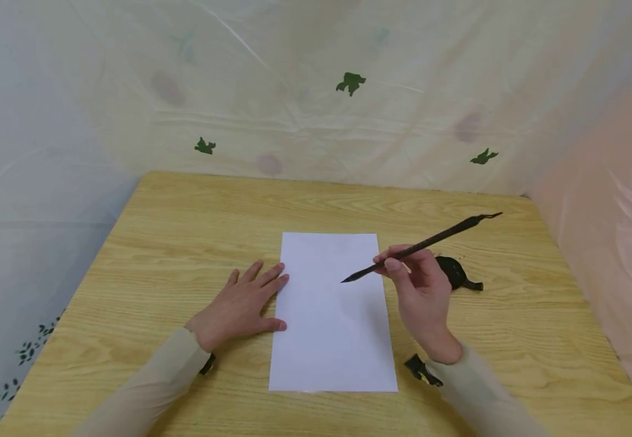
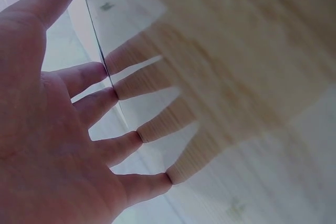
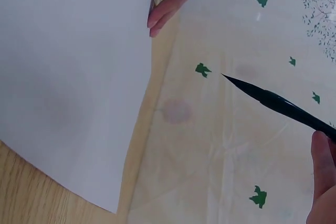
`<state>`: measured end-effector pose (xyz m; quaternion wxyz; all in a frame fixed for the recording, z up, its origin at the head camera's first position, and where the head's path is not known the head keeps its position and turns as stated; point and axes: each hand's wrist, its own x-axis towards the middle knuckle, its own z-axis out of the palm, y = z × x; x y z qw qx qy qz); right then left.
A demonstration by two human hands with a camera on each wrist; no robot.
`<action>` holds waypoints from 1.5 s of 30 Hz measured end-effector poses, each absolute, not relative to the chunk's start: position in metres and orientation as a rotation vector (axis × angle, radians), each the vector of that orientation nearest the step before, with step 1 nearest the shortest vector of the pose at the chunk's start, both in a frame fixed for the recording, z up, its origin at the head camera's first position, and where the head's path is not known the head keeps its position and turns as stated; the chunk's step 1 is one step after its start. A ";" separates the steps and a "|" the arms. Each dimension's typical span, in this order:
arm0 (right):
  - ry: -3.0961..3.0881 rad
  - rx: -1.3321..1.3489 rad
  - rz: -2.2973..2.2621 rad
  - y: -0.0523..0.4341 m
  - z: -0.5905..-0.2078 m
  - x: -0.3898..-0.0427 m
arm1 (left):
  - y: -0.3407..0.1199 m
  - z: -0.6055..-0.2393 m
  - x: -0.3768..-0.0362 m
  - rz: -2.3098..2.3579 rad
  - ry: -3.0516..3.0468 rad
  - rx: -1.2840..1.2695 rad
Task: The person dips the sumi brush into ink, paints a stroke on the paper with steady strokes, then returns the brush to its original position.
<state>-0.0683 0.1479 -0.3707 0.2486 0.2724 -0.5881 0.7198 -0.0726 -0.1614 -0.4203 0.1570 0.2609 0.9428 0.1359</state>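
A blank white sheet of paper [image 1: 329, 328] lies on the wooden table. My left hand [image 1: 241, 303] rests flat at its left edge, fingers spread, with the thumb and fingertips on the margin. The left wrist view shows the same hand's palm [image 2: 58, 129] and its reflection in the glossy tabletop. In my right hand [image 1: 422, 297] is a dark writing brush [image 1: 430, 241], pinched between thumb and fingers. Its pointed tip is over the paper's upper middle, and its looped end points up and right. The right wrist view shows the black bristles [image 3: 244, 86] drawn to a fine point.
Behind the right hand, a black dish-like object [image 1: 452, 272] with a short handle sits on the table [image 1: 157, 243], partly hidden. Pale curtains [image 1: 294, 133] with green bird prints stand along the back and sides. Each wrist wears a black strap [image 1: 424, 370].
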 end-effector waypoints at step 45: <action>-1.971 0.790 1.880 0.076 -0.395 -0.083 | -0.156 -0.420 -0.074 0.351 2.706 0.732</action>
